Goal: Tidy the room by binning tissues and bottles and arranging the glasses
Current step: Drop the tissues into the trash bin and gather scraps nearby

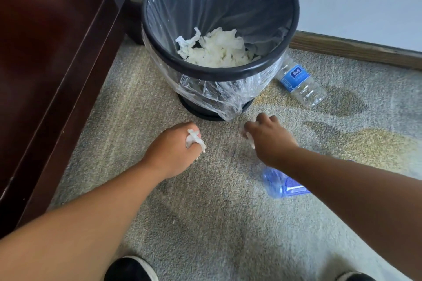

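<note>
A black bin (pixel 294 16) with a clear plastic liner stands on the carpet, with crumpled white tissues (pixel 217 49) at its bottom. My left hand (pixel 173 146) grips a white tissue (pixel 194 138) low over the carpet in front of the bin. My right hand (pixel 267 137) pinches another tissue (pixel 250 138) beside the liner's hanging corner. One clear bottle with a blue label (pixel 300 83) lies to the right of the bin. A second crushed bottle (pixel 282 183) lies partly hidden under my right forearm.
A dark red wooden furniture piece (pixel 45 52) fills the left side. A wooden skirting board (pixel 356 50) runs along the pale wall at the right. My shoes (pixel 132 269) show at the bottom edge on the grey carpet.
</note>
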The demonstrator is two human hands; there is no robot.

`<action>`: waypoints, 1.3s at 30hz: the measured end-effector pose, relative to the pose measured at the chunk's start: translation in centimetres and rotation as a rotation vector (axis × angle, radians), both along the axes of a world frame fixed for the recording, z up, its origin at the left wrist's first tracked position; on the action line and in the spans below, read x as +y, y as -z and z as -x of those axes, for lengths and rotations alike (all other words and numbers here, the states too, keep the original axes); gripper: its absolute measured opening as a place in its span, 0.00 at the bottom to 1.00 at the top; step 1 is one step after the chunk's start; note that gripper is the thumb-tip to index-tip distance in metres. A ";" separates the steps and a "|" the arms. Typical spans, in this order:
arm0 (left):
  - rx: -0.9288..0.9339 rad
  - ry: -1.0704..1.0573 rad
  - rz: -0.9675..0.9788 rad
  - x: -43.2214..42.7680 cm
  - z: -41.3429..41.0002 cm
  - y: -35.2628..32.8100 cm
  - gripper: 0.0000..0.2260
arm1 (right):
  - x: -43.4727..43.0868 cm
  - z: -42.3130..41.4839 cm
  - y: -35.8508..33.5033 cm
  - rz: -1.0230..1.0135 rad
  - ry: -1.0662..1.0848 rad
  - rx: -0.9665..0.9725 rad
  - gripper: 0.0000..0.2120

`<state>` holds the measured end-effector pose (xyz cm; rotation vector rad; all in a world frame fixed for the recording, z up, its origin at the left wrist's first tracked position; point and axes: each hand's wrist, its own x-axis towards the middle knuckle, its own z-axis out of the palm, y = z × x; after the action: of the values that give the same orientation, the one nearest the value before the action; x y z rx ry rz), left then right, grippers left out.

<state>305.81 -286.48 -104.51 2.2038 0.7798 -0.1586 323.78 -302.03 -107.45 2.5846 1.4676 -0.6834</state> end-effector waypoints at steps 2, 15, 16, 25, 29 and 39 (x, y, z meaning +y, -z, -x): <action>0.002 0.012 -0.009 0.0 0.1 0.2 0.04 | -0.4 -0.5 0.4 0.080 0.037 0.004 0.26; 0.012 0.005 -0.035 0.0 0.7 0.1 0.05 | -1.1 -0.7 2.1 0.140 0.082 0.092 0.24; 0.011 0.008 -0.031 0.0 0.7 0.0 0.05 | -1.0 -0.7 1.9 0.101 0.086 0.102 0.23; 0.083 0.021 -0.025 -0.5 -0.8 -4.4 0.06 | 0.2 -1.5 -4.8 -0.208 0.038 0.187 0.19; 0.089 0.025 -0.027 -1.1 -1.5 -7.6 0.06 | -0.1 -1.7 -9.1 -0.226 -0.025 0.244 0.15; 0.002 -0.035 0.021 -2.2 -2.6 -15.5 0.07 | 0.3 -2.9 -18.9 -0.394 -0.124 0.425 0.09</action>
<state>308.42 -288.73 -88.96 2.1692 0.8133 -0.1515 326.69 -301.76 -88.56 2.7012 2.0534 -1.0738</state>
